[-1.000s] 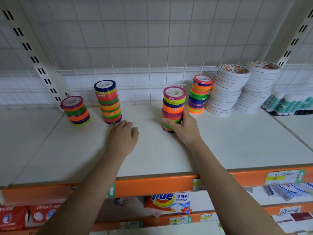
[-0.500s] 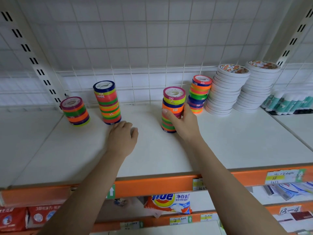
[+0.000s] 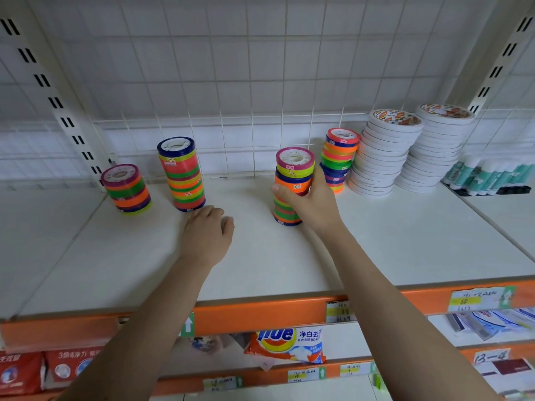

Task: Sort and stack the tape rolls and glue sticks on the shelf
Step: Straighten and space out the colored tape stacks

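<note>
Now mid-sort: right hand (image 3: 311, 205) wrapped round middle tape stack (image 3: 292, 186) on shelf (image 3: 376, 244), left hand (image 3: 207, 235) resting loosely curled and holding nothing beside tall stack (image 3: 181, 173); next, probably shifting the rolls level toward the right stack (image 3: 338, 159) without toppling.

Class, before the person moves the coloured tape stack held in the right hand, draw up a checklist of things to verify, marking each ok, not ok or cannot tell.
1. Right hand grips the held stack: ok.
2. Stack standing straight: not ok, upper rolls sit offset.
3. Left hand free, resting on the shelf: ok.
4. Bare shelf between the stacks: ok.
5. Neighbouring coloured stack apart from the held one: cannot tell.
</note>
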`<action>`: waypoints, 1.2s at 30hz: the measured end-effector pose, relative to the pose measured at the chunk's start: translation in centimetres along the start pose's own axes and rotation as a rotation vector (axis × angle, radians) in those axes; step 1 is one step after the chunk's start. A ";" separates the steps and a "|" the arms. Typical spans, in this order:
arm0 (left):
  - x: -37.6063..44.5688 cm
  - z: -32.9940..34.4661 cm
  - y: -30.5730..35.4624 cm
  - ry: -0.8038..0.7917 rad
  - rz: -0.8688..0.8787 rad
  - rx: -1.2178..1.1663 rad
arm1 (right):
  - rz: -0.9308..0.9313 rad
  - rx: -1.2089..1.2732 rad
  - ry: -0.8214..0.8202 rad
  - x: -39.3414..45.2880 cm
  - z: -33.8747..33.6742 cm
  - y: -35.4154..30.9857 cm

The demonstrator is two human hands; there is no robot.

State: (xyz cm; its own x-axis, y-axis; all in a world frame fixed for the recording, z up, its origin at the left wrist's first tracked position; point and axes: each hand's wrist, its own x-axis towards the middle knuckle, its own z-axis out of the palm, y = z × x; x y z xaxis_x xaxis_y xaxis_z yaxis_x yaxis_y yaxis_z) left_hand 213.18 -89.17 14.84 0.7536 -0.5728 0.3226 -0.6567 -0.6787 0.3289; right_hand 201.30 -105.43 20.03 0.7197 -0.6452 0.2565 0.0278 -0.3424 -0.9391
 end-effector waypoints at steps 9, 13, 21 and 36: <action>0.1 0.2 -0.2 -0.009 -0.010 0.011 | 0.013 -0.040 0.017 0.6 -0.1 -0.5; 0.1 0.1 -0.2 -0.007 -0.004 0.008 | 0.023 -0.029 0.025 0.6 0.0 -0.6; 0.1 0.0 -0.1 -0.012 -0.010 0.011 | 0.000 -0.053 0.039 0.5 -0.1 -0.6; 0.1 0.2 -0.3 0.002 -0.001 0.012 | 0.026 -0.046 0.043 1.0 -0.2 -1.4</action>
State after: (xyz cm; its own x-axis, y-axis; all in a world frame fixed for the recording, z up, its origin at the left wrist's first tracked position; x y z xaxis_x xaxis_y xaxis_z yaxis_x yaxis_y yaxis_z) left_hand 213.43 -89.14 14.63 0.7543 -0.5710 0.3241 -0.6553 -0.6848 0.3187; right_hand 201.82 -105.69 21.63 0.6892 -0.6828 0.2425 -0.0229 -0.3551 -0.9345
